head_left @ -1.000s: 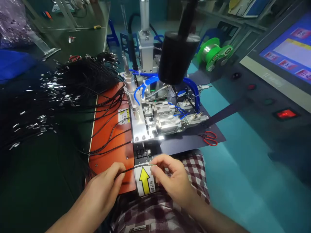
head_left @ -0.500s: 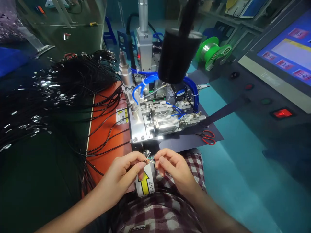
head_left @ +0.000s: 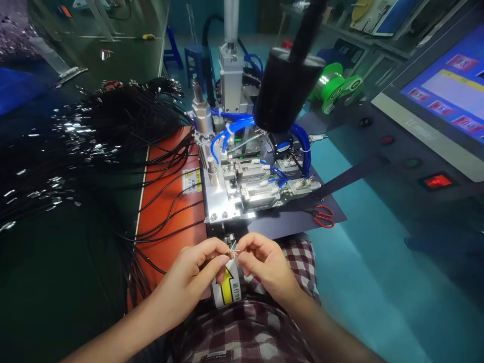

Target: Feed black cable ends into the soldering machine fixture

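Low in the centre, my left hand (head_left: 206,264) pinches a cable end, from which thin coloured wires (head_left: 234,249) fan out to the right. Close beside it, my right hand (head_left: 264,259) has its thumb and index finger together at the tips of those wires. Both hands are over a white label with a yellow arrow (head_left: 227,288), in front of a metal machine (head_left: 260,194) with blue tubes. Whether every wire lies between my right fingertips is too small to tell.
Black cables (head_left: 132,111) are heaped at the left, some across an orange mat (head_left: 157,201). Red-handled scissors (head_left: 324,217) lie right of the machine. A black cylinder (head_left: 287,91) hangs above it. A green spool (head_left: 333,88) and a screen panel (head_left: 446,96) stand at the right.
My right hand has shifted slightly left, nearer the left one, and the wires show more fanned out. The view has moved a little, so the machine appears slightly farther right.
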